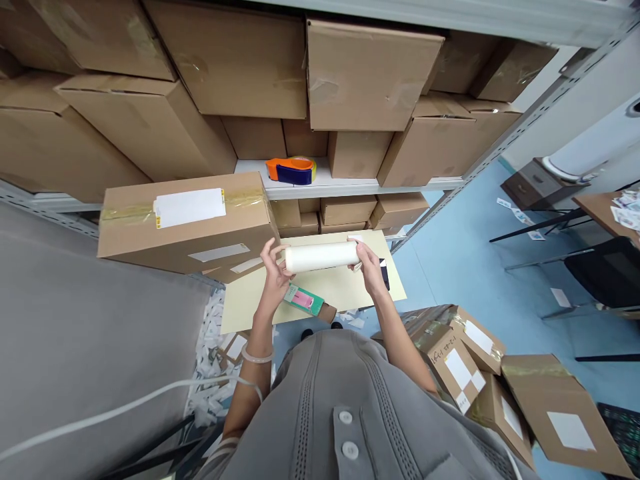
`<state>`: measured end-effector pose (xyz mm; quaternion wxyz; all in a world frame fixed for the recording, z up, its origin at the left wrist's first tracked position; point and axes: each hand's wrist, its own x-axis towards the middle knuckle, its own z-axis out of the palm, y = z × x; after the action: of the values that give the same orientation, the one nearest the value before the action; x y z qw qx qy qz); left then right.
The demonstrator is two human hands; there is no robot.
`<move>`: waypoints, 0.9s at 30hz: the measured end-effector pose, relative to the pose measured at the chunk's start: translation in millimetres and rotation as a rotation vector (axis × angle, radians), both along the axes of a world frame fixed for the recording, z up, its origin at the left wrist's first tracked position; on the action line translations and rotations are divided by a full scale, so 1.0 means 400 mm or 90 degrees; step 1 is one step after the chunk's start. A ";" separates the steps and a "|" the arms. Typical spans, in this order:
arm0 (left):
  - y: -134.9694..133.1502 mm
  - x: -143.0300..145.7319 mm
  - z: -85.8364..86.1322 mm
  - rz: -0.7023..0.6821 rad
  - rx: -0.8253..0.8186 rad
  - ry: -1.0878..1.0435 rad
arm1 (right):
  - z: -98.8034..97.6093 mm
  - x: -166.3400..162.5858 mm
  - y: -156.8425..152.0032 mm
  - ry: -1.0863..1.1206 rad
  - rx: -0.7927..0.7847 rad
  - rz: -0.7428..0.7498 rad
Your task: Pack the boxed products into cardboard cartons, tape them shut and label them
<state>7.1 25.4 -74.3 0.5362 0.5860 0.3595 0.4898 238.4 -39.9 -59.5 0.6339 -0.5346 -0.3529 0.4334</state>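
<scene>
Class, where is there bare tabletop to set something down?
Bare tabletop shows between the large carton and green box, and, below the held white cylinder, between that box and the dark object. The shelf is crowded with cartons.

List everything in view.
worktop: 1, yellowish, centre
cylinder: 1, white, above worktop
carton: 1, mostly green, worktop's near edge
unidentified object: 1, black, worktop's right side
shelving: 1, whitish, ahead
tape dispenser: 1, orange and blue, on shelving
cardboard boxes: many, brown, shelving, left, floor
paper scraps: many, white, floor left
cable: 1, white, lower left
desk: 1, brown, right
chair: 1, black, right
garment: 1, grey, below
left hand: 1, bare, on cylinder
right hand: 1, bare, on cylinder
</scene>
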 end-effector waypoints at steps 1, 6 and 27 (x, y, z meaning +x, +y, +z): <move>0.003 0.001 -0.009 -0.010 -0.049 -0.024 | 0.016 -0.004 -0.006 -0.059 0.029 -0.005; 0.004 -0.002 -0.027 -0.071 -0.273 -0.069 | 0.096 -0.021 -0.044 -0.292 0.145 0.123; -0.067 0.035 0.116 0.031 0.311 0.262 | -0.085 -0.062 0.034 0.401 -0.218 0.115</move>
<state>21.2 -1.4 -27.8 0.2835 0.7753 0.3461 0.4458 213.4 -26.4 -93.3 0.5722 -0.4397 -0.1084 0.6837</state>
